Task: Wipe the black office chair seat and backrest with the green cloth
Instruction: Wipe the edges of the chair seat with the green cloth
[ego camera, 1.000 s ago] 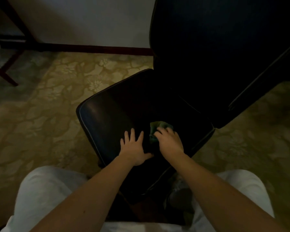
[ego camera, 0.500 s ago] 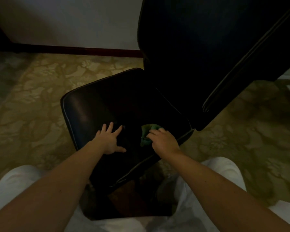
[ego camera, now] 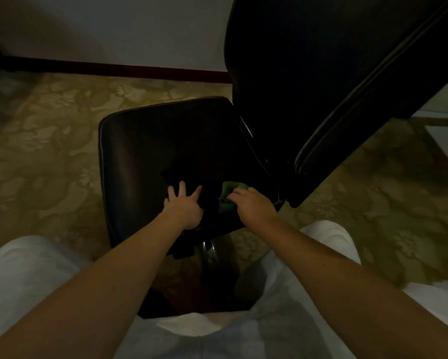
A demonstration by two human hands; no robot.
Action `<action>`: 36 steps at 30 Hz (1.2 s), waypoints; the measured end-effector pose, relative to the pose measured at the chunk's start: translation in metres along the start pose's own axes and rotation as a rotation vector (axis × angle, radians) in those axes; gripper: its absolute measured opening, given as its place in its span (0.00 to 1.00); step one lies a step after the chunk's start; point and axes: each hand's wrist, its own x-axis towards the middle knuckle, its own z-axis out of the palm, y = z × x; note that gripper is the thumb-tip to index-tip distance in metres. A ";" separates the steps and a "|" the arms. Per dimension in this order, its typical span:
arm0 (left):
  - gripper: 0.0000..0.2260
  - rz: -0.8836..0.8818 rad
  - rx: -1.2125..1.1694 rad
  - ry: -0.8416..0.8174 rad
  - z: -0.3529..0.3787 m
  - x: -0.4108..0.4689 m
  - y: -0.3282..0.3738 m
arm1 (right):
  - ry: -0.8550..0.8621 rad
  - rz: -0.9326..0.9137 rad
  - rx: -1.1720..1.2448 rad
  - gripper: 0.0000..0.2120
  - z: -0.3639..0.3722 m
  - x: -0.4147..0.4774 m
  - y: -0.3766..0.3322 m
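Swinging round since a second ago, the black office chair seat now sits squarer in view, with the backrest rising on the right. Flat on the seat goes the left hand, fingers spread and straight, holding nothing. Just beside it the right hand curls its fingers over the bunched green cloth, pressing it to the seat near the backrest's base. Patterned carpet lies all around.

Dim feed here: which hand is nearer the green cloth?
Right. The right hand holds the green cloth; the left hand rests apart on the seat, to its left.
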 end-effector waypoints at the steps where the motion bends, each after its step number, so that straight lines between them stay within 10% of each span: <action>1: 0.33 0.008 0.004 0.007 0.001 0.000 -0.001 | 0.020 -0.005 -0.006 0.23 0.000 -0.003 0.004; 36: 0.28 0.262 0.107 0.192 0.021 0.002 -0.003 | 0.154 0.159 0.011 0.19 0.035 -0.048 0.038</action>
